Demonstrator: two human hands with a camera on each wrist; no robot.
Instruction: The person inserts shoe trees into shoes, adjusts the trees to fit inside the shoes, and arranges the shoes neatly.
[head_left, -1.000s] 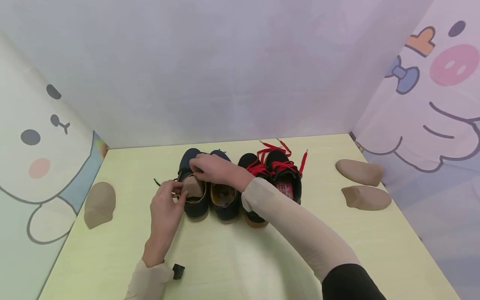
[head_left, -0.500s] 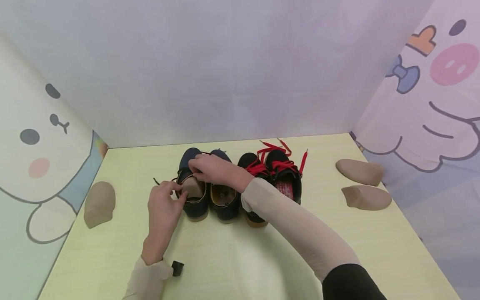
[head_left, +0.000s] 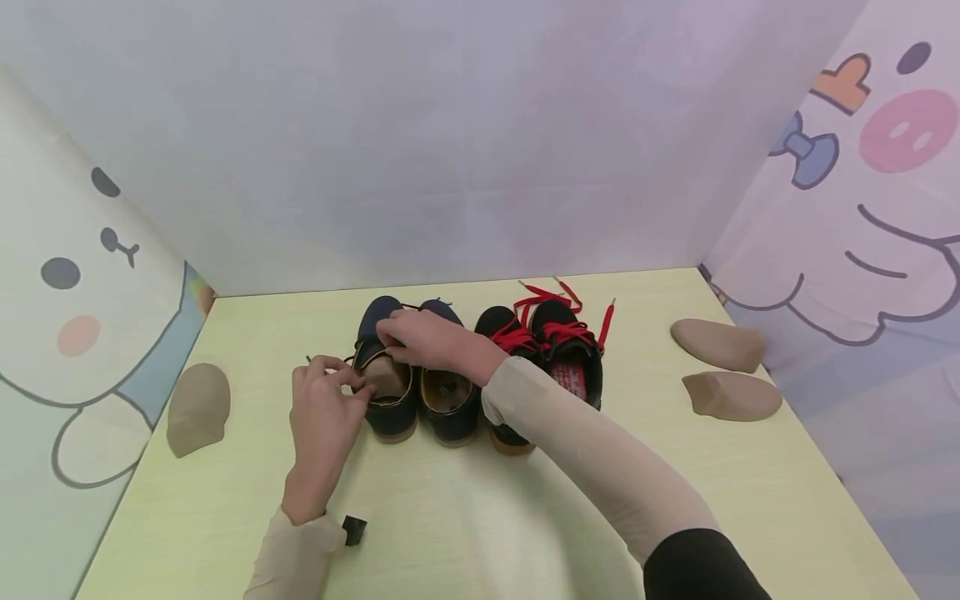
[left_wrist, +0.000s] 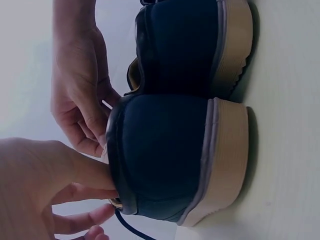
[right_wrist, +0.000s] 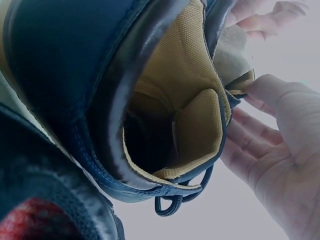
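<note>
And here's the left blue shoe, toe far, heel near, a beige insert in its mouth. The left hand is nearly closed, thumb tucked inside, pinching the left rim; the right hand reaches across, thumb and finger pinching the tongue. Delicate stuff: I'd say rim and tongue want easing apart evenly, gently, clear of the dark lace, so the insert stays straight. Now the count! Two blue shoes, the right blue shoe just beside. Further right, two black shoes with red laces. Four inserts: this one, a left insert, a far right insert, a near right insert.
</note>
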